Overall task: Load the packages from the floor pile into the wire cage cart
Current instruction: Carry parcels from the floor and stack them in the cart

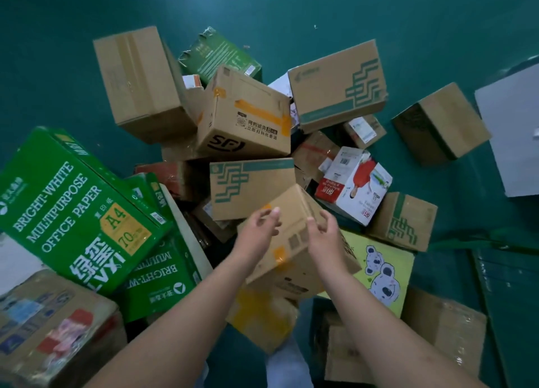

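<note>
Hands over the pile, head view. Left hand (260, 223) and right hand (323, 229) are both empty, fingers loosely curled, one either side of a plain brown carton (294, 236) that lies tilted on top of the heap. Whether the fingertips touch the cardboard cannot be told; neither hand has a grip.

Packages lie in a loose heap on the green floor (58, 52). The target carton leans against a green-striped box (250, 187) behind it and overlaps a yellow koala-print box (382, 268) on its right. An SF-marked box (245, 116) sits further back. A large green office-paper carton (73, 209) is to the left, apart from the target. Wire cage cart not in view.

Judged step: taking hold of the tilted carton.

Notes for doing it well:
- Set palms flat on opposite side faces, low down, fingers under the bottom edges if reachable.
- Carton is tilted, so expect it to swing level on lifting; lift straight up first.
- Neighbours rest against it; the striped box may slide once support goes.
- Weight unknown; test with a small lift before committing.
</note>
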Action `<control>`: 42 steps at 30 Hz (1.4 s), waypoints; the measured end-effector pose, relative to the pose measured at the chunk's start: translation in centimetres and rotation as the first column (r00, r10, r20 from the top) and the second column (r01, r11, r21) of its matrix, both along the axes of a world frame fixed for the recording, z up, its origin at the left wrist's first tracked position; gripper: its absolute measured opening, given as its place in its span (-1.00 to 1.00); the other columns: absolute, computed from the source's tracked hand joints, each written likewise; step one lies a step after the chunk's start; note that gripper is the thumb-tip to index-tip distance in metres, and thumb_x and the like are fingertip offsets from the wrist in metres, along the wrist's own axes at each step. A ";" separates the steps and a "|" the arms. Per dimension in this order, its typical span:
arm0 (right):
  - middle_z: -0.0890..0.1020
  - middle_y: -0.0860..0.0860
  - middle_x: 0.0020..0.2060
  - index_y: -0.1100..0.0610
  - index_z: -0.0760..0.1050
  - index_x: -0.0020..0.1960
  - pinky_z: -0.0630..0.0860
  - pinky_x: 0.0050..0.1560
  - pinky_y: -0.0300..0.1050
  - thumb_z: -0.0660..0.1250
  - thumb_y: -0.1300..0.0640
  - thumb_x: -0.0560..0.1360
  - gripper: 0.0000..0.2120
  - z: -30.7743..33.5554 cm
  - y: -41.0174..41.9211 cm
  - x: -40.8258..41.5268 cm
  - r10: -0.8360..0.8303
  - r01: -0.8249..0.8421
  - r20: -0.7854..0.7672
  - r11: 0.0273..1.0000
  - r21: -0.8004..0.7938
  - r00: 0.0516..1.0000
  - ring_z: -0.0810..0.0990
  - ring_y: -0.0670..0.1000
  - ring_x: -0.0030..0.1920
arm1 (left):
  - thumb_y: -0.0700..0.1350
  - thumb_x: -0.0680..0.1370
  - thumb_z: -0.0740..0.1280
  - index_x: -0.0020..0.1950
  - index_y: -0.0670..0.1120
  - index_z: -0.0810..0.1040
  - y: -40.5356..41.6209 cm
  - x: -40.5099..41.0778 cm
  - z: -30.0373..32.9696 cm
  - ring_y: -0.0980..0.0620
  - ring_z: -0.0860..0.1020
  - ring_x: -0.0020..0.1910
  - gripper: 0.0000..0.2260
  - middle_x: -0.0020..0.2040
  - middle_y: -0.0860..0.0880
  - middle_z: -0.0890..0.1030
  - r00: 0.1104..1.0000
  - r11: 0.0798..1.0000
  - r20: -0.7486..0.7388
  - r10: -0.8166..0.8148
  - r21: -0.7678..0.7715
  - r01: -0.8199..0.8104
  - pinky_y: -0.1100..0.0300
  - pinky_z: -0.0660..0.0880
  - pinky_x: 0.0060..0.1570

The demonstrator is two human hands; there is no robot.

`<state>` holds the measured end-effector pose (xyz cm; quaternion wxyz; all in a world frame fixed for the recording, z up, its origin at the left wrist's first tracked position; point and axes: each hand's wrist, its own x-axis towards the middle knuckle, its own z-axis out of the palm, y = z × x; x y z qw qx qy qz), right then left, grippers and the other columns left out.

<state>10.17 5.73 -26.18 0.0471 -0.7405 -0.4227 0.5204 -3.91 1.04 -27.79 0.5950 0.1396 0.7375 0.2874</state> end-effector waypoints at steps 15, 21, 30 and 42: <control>0.54 -0.02 0.26 0.02 0.39 0.46 0.49 0.05 -0.11 0.25 0.01 0.67 -0.62 -11.3 3.4 -4.0 0.151 -0.156 -0.047 0.979 -0.129 0.987 0.53 -0.05 0.02 | 0.10 0.70 0.23 0.51 -0.02 0.39 -2.6 -6.6 -11.6 -0.08 0.49 0.34 -0.59 0.41 -0.04 0.50 0.974 0.947 -0.043 0.223 -0.226 -0.227 -0.07 0.41 0.41; 0.48 0.04 0.36 -0.03 0.35 0.50 0.58 0.03 -0.06 0.29 0.00 0.63 -0.55 -19.0 3.6 -3.6 0.119 -0.113 0.029 0.981 -0.159 0.992 0.60 0.01 0.05 | 0.09 0.66 0.29 0.67 0.04 0.08 -2.9 -9.1 -18.8 -0.12 0.31 0.53 -0.36 0.61 -0.04 0.25 0.946 0.919 -0.170 0.277 -0.243 -0.312 -0.13 0.30 0.51; 0.47 0.00 0.40 0.02 0.26 0.52 0.39 0.25 0.03 0.31 0.01 0.62 -0.49 -27.8 3.7 -3.1 -0.058 0.056 -0.002 0.970 -0.237 0.998 0.44 0.05 0.30 | 0.12 0.65 0.32 0.64 -0.01 0.18 -3.9 -10.5 -27.3 -0.01 0.42 0.34 -0.38 0.46 -0.02 0.44 0.935 0.904 -0.112 0.337 -0.238 -0.354 0.09 0.34 0.31; 0.45 -0.14 0.33 -0.13 0.20 0.56 0.46 0.33 0.06 0.31 -0.32 0.55 -0.32 -15.3 1.7 -2.1 -0.124 0.118 -0.095 0.991 -0.064 0.988 0.47 -0.01 0.28 | 0.39 0.49 0.35 0.60 0.20 0.15 -3.7 -11.5 -13.7 -0.04 0.48 0.31 -0.24 0.45 0.05 0.43 0.936 0.940 -0.151 0.319 -0.078 -0.333 -0.04 0.49 0.22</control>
